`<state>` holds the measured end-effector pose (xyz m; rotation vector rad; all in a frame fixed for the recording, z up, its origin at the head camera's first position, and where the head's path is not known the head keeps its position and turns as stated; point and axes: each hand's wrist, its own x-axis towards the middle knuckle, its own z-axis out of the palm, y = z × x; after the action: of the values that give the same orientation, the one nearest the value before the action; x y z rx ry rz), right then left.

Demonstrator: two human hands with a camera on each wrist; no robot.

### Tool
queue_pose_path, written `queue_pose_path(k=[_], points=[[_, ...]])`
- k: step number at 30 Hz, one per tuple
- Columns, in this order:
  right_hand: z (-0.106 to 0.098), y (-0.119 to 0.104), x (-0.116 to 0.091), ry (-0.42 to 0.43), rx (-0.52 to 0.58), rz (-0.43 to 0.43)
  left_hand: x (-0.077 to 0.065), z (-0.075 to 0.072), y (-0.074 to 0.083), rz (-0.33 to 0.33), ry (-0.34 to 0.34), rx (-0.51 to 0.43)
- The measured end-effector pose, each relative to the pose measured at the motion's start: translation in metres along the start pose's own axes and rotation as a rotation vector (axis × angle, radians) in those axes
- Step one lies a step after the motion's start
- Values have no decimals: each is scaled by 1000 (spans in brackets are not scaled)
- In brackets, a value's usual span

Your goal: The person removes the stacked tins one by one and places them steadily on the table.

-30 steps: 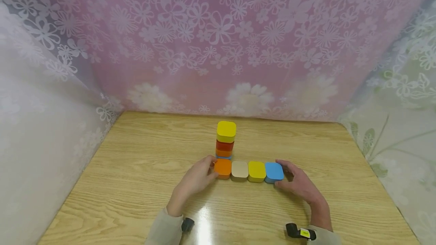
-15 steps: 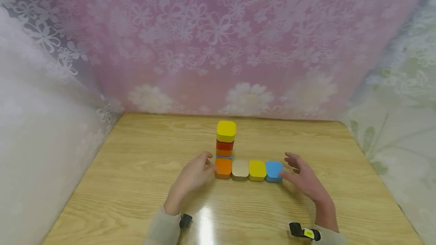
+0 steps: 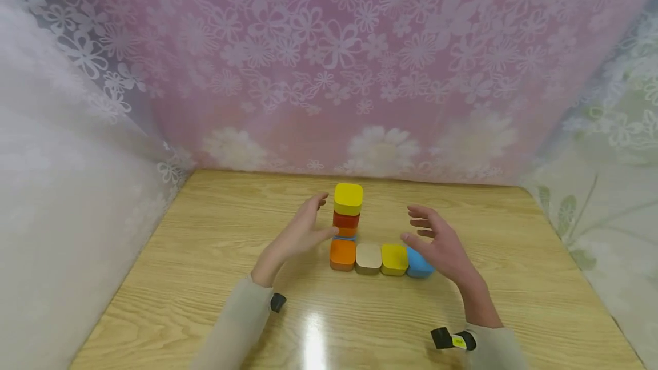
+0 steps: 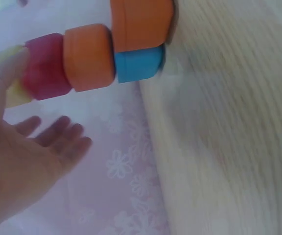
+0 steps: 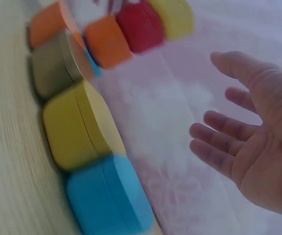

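Note:
A row of rounded square blocks lies on the table: orange [image 3: 342,252], beige [image 3: 368,257], yellow [image 3: 394,257] and blue [image 3: 418,267]. Behind the row's orange block rises a stack, blue [image 4: 138,64] at the bottom, then orange [image 4: 89,58], red [image 4: 45,66], and yellow [image 3: 348,197] on top. My left hand [image 3: 297,237] is beside the stack's left side, fingers extended and thumb near the stack; whether it touches is unclear. Above the row's blue block, partly covering it in the head view, hovers my right hand [image 3: 446,247], fingers spread and holding nothing.
The blocks stand on a wood-grain table [image 3: 216,210]. A pink floral curtain [image 3: 308,73] hangs behind its far edge, with pale floral cloth [image 3: 67,187] on the left and more on the right. Both sleeves carry black wrist straps.
Both hands have left the ends of the row. The left has moved up and forward to the stack; the right has let go of the blue block and risen forward. The blocks keep their arrangement.

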<state>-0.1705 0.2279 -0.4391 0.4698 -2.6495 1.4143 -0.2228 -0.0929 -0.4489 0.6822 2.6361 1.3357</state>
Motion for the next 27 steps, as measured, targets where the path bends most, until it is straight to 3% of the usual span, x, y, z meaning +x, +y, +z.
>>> queue_pose_path(k=[9, 17, 27], points=[[39, -26, 38, -62, 35, -104, 25, 4, -4, 27, -65, -77], [57, -43, 64, -52, -52, -226, 33, 7, -4, 93, -67, -125], [65, -42, 70, -63, -45, -176, 33, 10, -4, 50, -66, -215]])
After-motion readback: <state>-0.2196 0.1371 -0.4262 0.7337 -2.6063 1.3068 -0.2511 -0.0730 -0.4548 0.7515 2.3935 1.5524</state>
